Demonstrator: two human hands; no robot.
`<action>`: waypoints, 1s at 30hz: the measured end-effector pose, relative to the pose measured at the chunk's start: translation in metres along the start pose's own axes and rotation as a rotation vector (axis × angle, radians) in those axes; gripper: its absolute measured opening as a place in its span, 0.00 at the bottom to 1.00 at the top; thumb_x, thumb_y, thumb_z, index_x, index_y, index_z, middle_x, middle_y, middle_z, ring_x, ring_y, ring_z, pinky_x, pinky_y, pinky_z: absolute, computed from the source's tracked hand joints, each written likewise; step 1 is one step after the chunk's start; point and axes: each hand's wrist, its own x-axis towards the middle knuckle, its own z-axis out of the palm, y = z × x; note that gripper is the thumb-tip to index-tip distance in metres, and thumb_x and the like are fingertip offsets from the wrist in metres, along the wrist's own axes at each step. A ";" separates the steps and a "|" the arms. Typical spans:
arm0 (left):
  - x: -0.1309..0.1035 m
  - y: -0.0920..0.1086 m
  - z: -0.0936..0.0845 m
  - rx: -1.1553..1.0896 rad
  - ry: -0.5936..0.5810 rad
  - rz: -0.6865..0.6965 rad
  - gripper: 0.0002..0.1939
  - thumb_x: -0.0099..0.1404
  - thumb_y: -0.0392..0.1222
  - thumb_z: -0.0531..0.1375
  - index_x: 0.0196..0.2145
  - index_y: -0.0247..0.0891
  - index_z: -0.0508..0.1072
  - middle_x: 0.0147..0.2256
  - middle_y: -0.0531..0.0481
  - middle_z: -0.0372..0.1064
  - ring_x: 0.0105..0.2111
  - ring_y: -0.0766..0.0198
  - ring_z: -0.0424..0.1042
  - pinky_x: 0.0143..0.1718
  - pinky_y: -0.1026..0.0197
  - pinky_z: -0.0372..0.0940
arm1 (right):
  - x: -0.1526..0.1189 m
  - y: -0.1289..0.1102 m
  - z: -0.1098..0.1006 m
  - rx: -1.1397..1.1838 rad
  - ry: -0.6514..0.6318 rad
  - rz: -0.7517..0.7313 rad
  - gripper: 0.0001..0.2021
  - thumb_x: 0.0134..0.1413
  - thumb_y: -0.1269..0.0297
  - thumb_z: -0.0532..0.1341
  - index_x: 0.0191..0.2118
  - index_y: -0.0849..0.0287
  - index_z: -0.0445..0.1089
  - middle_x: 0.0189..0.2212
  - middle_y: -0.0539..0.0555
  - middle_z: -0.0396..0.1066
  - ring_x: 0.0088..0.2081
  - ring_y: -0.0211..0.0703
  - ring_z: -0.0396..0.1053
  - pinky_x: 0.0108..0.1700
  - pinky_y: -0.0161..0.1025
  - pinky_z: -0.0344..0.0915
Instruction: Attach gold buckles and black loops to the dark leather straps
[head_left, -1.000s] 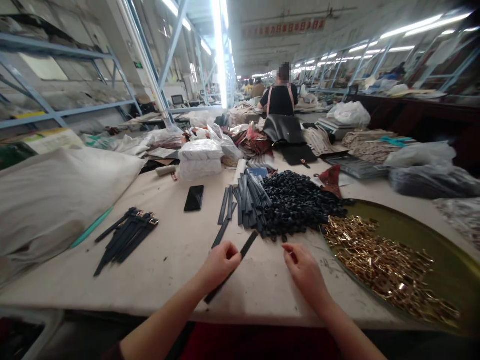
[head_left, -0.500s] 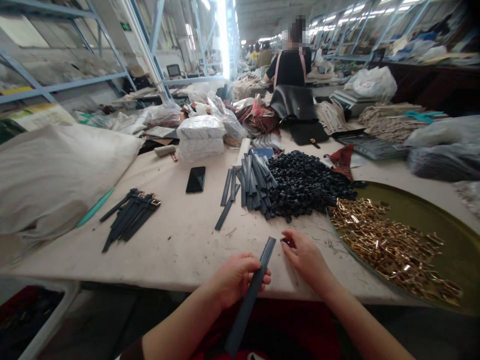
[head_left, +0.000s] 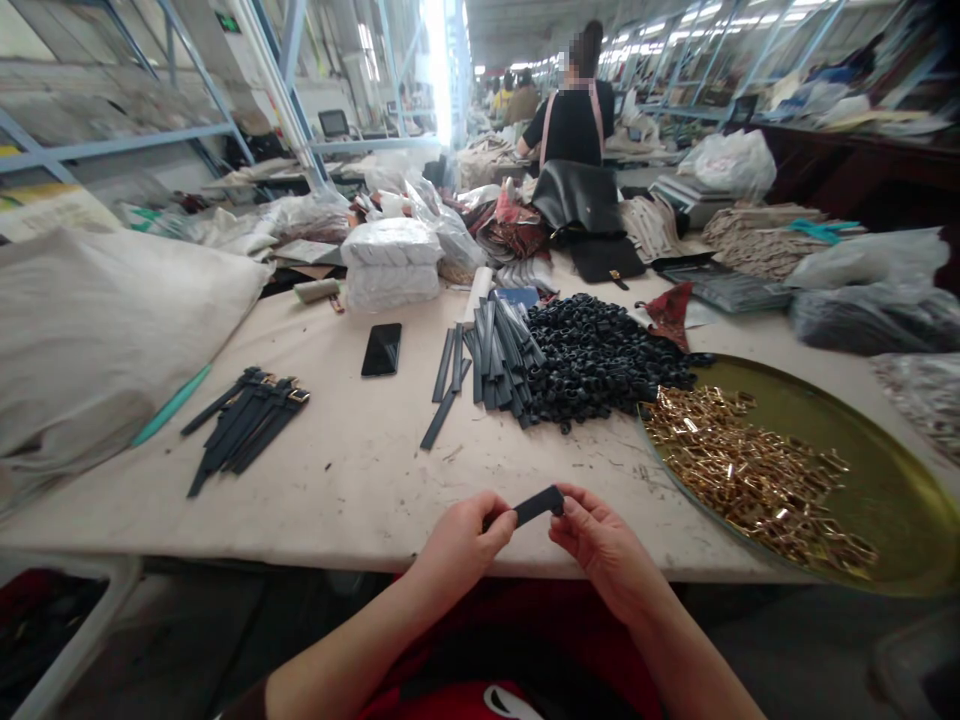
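Observation:
My left hand [head_left: 472, 532] grips a dark leather strap [head_left: 534, 508] between thumb and fingers, near the table's front edge. At the strap's far end, my right hand [head_left: 596, 530] pinches a small black loop [head_left: 556, 500]. Loop and strap end touch there, but fingers hide whether the strap passes through it. Beyond the hands lie a pile of black loops [head_left: 600, 360] and a bundle of flat dark straps [head_left: 499, 355]. To the right, a round brass-coloured tray [head_left: 892, 470] bears many gold buckles [head_left: 750, 480].
Several buckled straps [head_left: 247, 425] lie at the left beside a large pale cloth [head_left: 112, 340]. A phone [head_left: 382, 350] rests mid-table. Plastic-wrapped packs [head_left: 392, 265] and a black leather bag piece [head_left: 577, 200] stand farther back. A person in black [head_left: 574, 125] is beyond the table.
The strap has swung from steeply upright to pointing right, and less of it shows. My right hand has brought the loop against its end. The view has shifted slightly.

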 end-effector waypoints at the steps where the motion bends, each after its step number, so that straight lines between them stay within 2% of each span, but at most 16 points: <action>1: -0.001 0.000 0.000 0.030 0.008 0.003 0.13 0.60 0.46 0.49 0.26 0.36 0.67 0.21 0.56 0.61 0.23 0.68 0.59 0.24 0.66 0.50 | -0.001 0.001 -0.001 -0.004 0.010 -0.014 0.15 0.37 0.62 0.68 0.35 0.57 0.70 0.25 0.46 0.70 0.23 0.31 0.67 0.32 0.32 0.66; 4: -0.004 0.002 0.000 0.076 0.009 0.017 0.12 0.60 0.45 0.49 0.26 0.36 0.67 0.21 0.56 0.61 0.23 0.68 0.60 0.24 0.66 0.50 | -0.003 0.003 -0.003 -0.032 0.018 -0.044 0.15 0.37 0.61 0.68 0.35 0.57 0.69 0.27 0.46 0.70 0.24 0.31 0.67 0.33 0.34 0.67; 10: -0.005 0.010 0.003 0.107 -0.139 0.058 0.17 0.62 0.47 0.45 0.24 0.37 0.67 0.19 0.56 0.61 0.21 0.68 0.59 0.22 0.66 0.47 | -0.010 0.005 -0.001 -0.243 -0.034 -0.101 0.15 0.40 0.58 0.65 0.35 0.57 0.68 0.28 0.47 0.69 0.26 0.34 0.67 0.35 0.36 0.65; 14: -0.001 0.006 0.006 0.204 -0.118 0.093 0.16 0.61 0.47 0.47 0.23 0.37 0.68 0.19 0.55 0.60 0.20 0.68 0.57 0.22 0.66 0.44 | -0.014 0.006 0.000 -0.364 -0.016 -0.153 0.15 0.41 0.56 0.64 0.36 0.58 0.66 0.27 0.48 0.68 0.26 0.37 0.67 0.34 0.38 0.63; 19: -0.001 0.007 0.004 0.288 -0.160 0.144 0.15 0.60 0.47 0.49 0.23 0.39 0.69 0.20 0.53 0.62 0.21 0.67 0.57 0.23 0.66 0.47 | -0.015 0.009 -0.003 -0.515 -0.142 -0.195 0.12 0.42 0.58 0.64 0.32 0.59 0.67 0.23 0.48 0.68 0.27 0.37 0.65 0.32 0.36 0.60; 21: -0.004 0.014 0.002 0.209 -0.242 0.114 0.14 0.61 0.46 0.47 0.27 0.39 0.69 0.21 0.53 0.63 0.21 0.67 0.60 0.24 0.67 0.50 | -0.015 0.005 -0.005 -0.538 -0.164 -0.196 0.12 0.42 0.59 0.64 0.32 0.59 0.67 0.22 0.47 0.68 0.26 0.37 0.64 0.32 0.36 0.60; 24: -0.009 0.023 0.000 -0.009 -0.405 0.004 0.15 0.62 0.44 0.45 0.41 0.40 0.66 0.23 0.55 0.64 0.20 0.68 0.62 0.23 0.67 0.54 | -0.016 -0.002 -0.005 -0.511 -0.120 -0.191 0.11 0.43 0.59 0.63 0.32 0.59 0.67 0.19 0.46 0.66 0.24 0.36 0.63 0.31 0.35 0.58; 25: -0.010 0.025 0.000 -0.059 -0.426 -0.020 0.17 0.62 0.45 0.45 0.46 0.41 0.63 0.23 0.56 0.63 0.19 0.68 0.61 0.23 0.67 0.55 | -0.016 -0.003 -0.003 -0.479 -0.104 -0.194 0.11 0.43 0.59 0.63 0.32 0.59 0.67 0.19 0.45 0.65 0.23 0.35 0.63 0.31 0.35 0.58; 27: -0.009 0.026 0.001 -0.126 -0.369 -0.010 0.20 0.62 0.46 0.46 0.51 0.40 0.60 0.25 0.54 0.65 0.23 0.66 0.63 0.26 0.66 0.58 | -0.017 0.001 0.003 -0.398 -0.100 -0.199 0.11 0.43 0.58 0.63 0.32 0.59 0.66 0.20 0.45 0.65 0.23 0.34 0.62 0.31 0.34 0.59; 30: -0.002 0.022 0.006 -0.208 -0.189 0.059 0.21 0.60 0.49 0.50 0.50 0.39 0.63 0.35 0.48 0.67 0.36 0.62 0.64 0.38 0.65 0.58 | -0.015 0.006 0.010 -0.405 -0.196 -0.210 0.12 0.44 0.56 0.61 0.33 0.59 0.66 0.23 0.46 0.66 0.24 0.35 0.63 0.30 0.34 0.60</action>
